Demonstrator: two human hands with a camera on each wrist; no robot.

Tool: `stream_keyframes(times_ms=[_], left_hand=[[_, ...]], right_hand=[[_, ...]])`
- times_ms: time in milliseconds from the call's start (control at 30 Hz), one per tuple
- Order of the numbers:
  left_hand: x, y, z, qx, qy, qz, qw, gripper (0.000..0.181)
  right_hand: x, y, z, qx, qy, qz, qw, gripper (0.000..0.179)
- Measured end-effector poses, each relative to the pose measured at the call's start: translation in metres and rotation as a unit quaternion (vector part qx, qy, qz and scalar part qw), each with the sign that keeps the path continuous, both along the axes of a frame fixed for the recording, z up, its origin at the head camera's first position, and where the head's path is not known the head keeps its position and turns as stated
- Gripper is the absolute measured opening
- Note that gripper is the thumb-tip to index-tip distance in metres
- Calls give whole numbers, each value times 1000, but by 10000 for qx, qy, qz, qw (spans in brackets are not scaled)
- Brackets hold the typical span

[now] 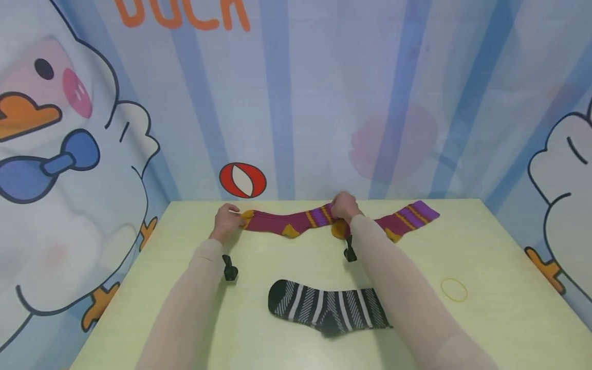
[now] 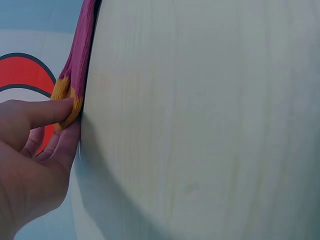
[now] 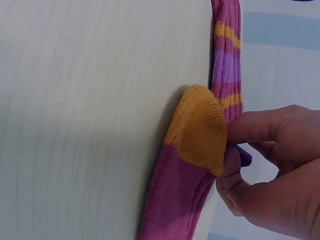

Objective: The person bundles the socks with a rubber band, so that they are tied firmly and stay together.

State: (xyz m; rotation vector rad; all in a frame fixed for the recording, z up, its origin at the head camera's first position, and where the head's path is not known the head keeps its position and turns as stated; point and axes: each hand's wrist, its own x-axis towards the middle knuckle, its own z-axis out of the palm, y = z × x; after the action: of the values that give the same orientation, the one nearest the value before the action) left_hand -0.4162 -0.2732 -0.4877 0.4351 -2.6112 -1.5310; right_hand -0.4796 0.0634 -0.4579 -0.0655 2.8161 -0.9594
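A maroon sock (image 1: 273,223) with mustard toe and heel and a purple-striped cuff lies lengthwise near the table's back edge. My left hand (image 1: 226,222) pinches its mustard toe between thumb and fingers, seen closely in the left wrist view. At the other end my right hand (image 1: 346,206) pinches the cuff; a purple bit pokes out between the fingers in the right wrist view. A second matching sock (image 1: 407,221) lies to the right, its mustard toe (image 3: 200,130) beside the right hand and over part of the first sock's cuff end.
Closer to me lies a black-and-white patterned sock (image 1: 324,308), its cuff end partly hidden by the right forearm. A thin yellow rubber band (image 1: 450,278) is on the table (image 1: 499,329) at right. A printed curtain (image 1: 314,103) rises behind the back edge.
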Motion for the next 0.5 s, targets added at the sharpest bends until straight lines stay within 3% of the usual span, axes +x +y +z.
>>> stream_keyframes(times_ms=[233, 400, 500], left_hand=[[-3, 1, -4, -241, 182, -259, 9992, 12], [0, -2, -2, -135, 78, -438, 9989, 16], [2, -2, 1, -11, 156, -544, 9984, 20]], right_hand=[[-2, 3, -3, -306, -226, 75, 9992, 17], [2, 2, -6, -438, -150, 25, 9989, 12], [-3, 7, -9, -564, 21, -137, 9983, 27]])
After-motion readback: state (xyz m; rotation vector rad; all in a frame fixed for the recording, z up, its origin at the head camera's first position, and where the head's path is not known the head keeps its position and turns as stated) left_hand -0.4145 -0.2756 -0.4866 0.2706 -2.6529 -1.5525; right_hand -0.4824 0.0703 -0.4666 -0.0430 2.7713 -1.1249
